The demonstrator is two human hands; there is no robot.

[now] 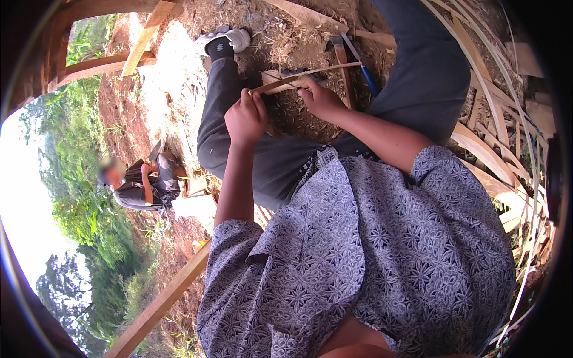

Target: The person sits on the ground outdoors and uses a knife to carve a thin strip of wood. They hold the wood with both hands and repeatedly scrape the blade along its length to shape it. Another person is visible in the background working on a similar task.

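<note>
My left hand (246,116) is closed round the near end of a thin wooden strip (331,67), which slants away to the upper right. My right hand (322,100) is closed beside the strip, its fingertips on a thin dark piece that I cannot make out. Under the strip lies a pale wooden block (286,85). Just beyond my right hand a wooden-handled tool with a dark metal head (343,67) rests on the ground. Next to it lies a knife with a blue handle (370,81), close to my right leg.
Wood shavings (298,45) cover the ground between my legs. Long split strips (486,158) are piled on my right. A wooden pole (164,301) slants along the lower left. Another person (146,182) sits farther off to the left, near greenery.
</note>
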